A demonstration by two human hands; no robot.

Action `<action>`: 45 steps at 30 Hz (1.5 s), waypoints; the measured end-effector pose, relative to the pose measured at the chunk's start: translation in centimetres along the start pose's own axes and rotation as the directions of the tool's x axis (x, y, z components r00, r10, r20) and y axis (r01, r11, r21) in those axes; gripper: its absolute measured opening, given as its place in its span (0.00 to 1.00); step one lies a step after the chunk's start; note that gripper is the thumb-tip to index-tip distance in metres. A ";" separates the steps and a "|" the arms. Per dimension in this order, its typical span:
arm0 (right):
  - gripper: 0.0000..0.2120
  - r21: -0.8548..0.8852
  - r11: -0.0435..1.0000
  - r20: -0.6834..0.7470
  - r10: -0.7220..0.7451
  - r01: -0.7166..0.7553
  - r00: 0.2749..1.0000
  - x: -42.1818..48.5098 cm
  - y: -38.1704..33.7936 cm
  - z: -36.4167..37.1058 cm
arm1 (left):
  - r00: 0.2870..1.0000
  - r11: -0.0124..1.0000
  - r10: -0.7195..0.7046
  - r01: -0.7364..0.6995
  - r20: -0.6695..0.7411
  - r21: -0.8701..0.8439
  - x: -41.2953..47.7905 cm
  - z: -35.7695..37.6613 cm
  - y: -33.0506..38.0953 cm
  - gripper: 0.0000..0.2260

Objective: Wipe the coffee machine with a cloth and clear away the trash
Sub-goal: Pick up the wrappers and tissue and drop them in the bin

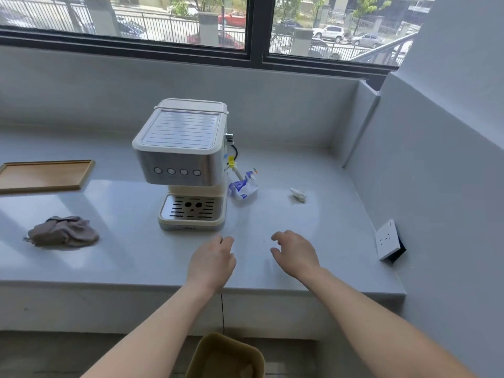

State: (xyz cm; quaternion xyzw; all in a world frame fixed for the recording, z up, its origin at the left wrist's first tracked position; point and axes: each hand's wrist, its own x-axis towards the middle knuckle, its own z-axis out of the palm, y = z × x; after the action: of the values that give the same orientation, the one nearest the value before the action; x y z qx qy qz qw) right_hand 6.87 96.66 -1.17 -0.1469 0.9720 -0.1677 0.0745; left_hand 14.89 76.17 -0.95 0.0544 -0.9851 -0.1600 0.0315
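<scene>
Both empty hands hover over counter near its front edge.

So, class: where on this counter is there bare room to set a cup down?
Bare counter lies between the wooden tray and cloth, and right of the tissue scrap towards the socket. It is crowded beside the coffee machine, where the crumpled wrapper sits.

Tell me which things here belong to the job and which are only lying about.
Job: coffee machine, cloth, blue wrapper, white paper scrap, bin.
Lying about: wooden tray, socket.
</scene>
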 end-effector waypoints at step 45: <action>0.11 0.090 0.994 -0.097 -0.060 0.068 0.994 15.8 9.8 -1.2 | 0.960 0.979 0.112 -0.063 -0.256 0.192 17.9 4.8 4.9 0.12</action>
State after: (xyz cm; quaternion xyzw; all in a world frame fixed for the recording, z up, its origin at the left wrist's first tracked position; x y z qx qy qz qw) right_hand -10.83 100.95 -5.01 -0.1663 0.9604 -0.2217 0.0300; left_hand -3.75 80.20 -3.13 0.0341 -0.9839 -0.0590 0.1651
